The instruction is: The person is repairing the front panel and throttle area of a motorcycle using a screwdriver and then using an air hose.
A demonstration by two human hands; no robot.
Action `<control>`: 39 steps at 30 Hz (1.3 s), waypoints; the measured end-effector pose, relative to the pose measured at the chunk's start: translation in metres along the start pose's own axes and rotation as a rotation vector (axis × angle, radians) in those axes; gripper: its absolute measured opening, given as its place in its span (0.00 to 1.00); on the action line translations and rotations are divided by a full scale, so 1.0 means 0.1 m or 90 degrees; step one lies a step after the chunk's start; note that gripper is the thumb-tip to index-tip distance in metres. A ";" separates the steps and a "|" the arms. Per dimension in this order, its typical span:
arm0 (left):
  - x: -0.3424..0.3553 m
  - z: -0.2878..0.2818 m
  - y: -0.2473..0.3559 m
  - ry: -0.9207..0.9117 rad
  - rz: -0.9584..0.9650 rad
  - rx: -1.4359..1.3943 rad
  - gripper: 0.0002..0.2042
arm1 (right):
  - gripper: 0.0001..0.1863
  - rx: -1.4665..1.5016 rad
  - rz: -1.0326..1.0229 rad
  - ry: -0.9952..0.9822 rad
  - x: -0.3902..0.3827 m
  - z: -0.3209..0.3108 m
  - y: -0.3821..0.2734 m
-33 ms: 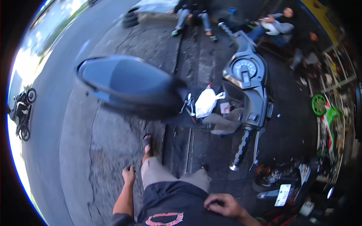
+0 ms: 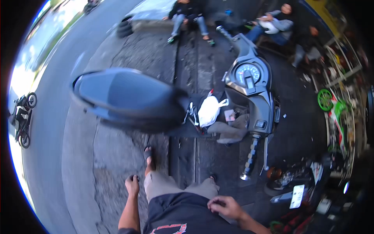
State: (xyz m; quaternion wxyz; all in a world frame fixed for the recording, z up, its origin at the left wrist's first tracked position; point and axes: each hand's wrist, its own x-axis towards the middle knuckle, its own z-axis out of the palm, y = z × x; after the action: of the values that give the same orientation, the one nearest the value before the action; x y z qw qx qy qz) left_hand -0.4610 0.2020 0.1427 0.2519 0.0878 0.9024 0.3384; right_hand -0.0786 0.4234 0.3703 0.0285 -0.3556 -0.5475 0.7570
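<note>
A scooter stands before me, with a dark seat (image 2: 124, 97), a dashboard (image 2: 248, 76) and a gridded handlebar grip (image 2: 252, 154). A white plastic bag (image 2: 209, 111) lies on its footboard beside a small pinkish packet (image 2: 229, 115) and grey cloth (image 2: 228, 132). My left hand (image 2: 132, 184) hangs low beside my shorts, fingers curled; whether it holds anything is hidden. My right hand (image 2: 223, 206) is curled at the front of my dark shirt; what is inside the fingers cannot be made out. Neither hand touches the scooter.
People (image 2: 187, 15), (image 2: 272, 27) sit beyond the scooter, one more person (image 2: 306, 46) in shadow, near stacked tires (image 2: 125, 29). A road (image 2: 50, 117) with a motorbike (image 2: 24, 119) runs left. A green-wheeled bike (image 2: 325, 99), shelving (image 2: 343, 66) and another motorbike (image 2: 288, 179) are right.
The scooter and surroundings sit slightly lower and further left in my view, as if my head has shifted. My hands keep nearly the same curled posture.
</note>
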 end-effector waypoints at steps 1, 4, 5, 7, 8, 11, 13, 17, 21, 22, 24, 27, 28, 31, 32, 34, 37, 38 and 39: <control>0.21 0.02 0.51 -0.004 0.087 -0.007 0.14 | 0.09 0.069 0.076 0.128 0.38 0.14 0.53; 1.10 0.12 1.11 -0.081 0.326 0.018 0.08 | 0.07 0.070 0.182 0.454 1.71 0.29 1.78; 1.36 0.26 1.31 -0.095 0.378 -0.016 0.07 | 0.06 0.254 0.192 0.546 2.12 0.32 2.01; 1.49 0.49 2.20 -0.198 0.582 -0.097 0.04 | 0.06 0.352 0.201 0.672 2.65 0.38 2.39; 1.62 0.60 2.62 -0.249 0.680 -0.088 0.03 | 0.05 0.425 0.206 0.751 2.91 0.42 2.46; 2.06 1.07 3.52 -0.289 0.844 -0.109 0.04 | 0.05 0.319 0.075 0.718 3.56 0.67 2.43; 2.24 1.68 4.00 -0.335 0.851 -0.185 0.05 | 0.06 0.158 0.077 0.778 3.86 0.72 2.60; 2.66 2.51 4.34 -0.265 0.846 -0.182 0.09 | 0.09 0.016 0.135 0.798 4.40 0.79 2.57; 2.66 2.55 4.36 -0.387 0.699 -0.273 0.08 | 0.09 0.006 0.193 0.829 4.40 0.77 2.74; 2.67 2.53 4.39 -0.396 0.677 -0.239 0.09 | 0.09 0.067 0.220 0.822 4.41 0.77 2.73; 2.66 2.56 4.42 -0.373 0.674 -0.192 0.09 | 0.07 0.066 0.195 0.816 4.38 0.81 2.82; 2.87 2.59 4.35 -0.422 0.645 -0.208 0.09 | 0.06 0.067 0.215 0.799 4.56 0.87 2.65; 2.59 2.68 4.42 -0.465 0.611 -0.234 0.10 | 0.04 0.154 0.147 0.890 4.45 0.72 3.31; 2.74 2.79 4.36 -0.499 0.562 -0.259 0.10 | 0.03 0.058 0.147 0.884 4.55 0.55 3.14; 2.72 2.76 4.40 -0.525 0.533 -0.266 0.10 | 0.05 0.075 0.186 0.856 4.53 0.45 3.09; 2.77 2.82 4.40 -0.532 0.520 -0.262 0.12 | 0.07 0.094 0.222 0.834 4.47 0.26 2.93; 2.80 2.72 4.40 -0.522 0.480 -0.231 0.13 | 0.15 0.117 0.309 0.752 4.42 0.15 2.56; 2.79 2.71 4.41 -0.524 0.488 -0.207 0.13 | 0.15 0.117 0.305 0.760 4.36 0.12 2.53; 2.78 2.72 4.39 -0.527 0.501 -0.214 0.13 | 0.15 0.103 0.318 0.761 4.32 0.12 2.51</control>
State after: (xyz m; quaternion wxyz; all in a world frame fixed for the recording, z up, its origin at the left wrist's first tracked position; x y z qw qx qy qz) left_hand -0.5646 0.7793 0.1452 0.4486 0.4993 0.5627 0.4825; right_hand -0.3203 0.5003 -0.0605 0.1781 -0.8286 -0.2794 0.4513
